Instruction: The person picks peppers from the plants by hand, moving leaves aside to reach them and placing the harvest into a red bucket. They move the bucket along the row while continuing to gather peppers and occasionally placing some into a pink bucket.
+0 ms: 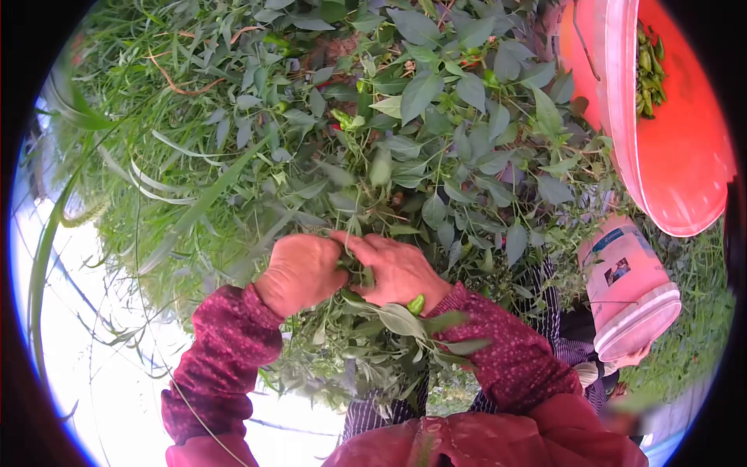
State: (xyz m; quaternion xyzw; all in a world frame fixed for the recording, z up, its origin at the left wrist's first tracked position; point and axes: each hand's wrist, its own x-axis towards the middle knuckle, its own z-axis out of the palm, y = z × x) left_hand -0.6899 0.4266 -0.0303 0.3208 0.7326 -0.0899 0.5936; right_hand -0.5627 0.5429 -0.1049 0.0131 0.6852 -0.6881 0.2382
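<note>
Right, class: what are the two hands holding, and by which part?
Both the left hand and right hand grip the pepper plant by its leafy stems; exact grip hidden.

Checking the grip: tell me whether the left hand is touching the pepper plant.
Touching. Head view: the left hand has its fingers curled into the leaves of the pepper plant.

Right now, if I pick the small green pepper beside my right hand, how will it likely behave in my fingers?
The green pepper looks small, so probably very light. Its skin is glossy and smooth, so it may slip a little. Its rounded shape suggests it could roll away if dropped into the leaves.
</note>
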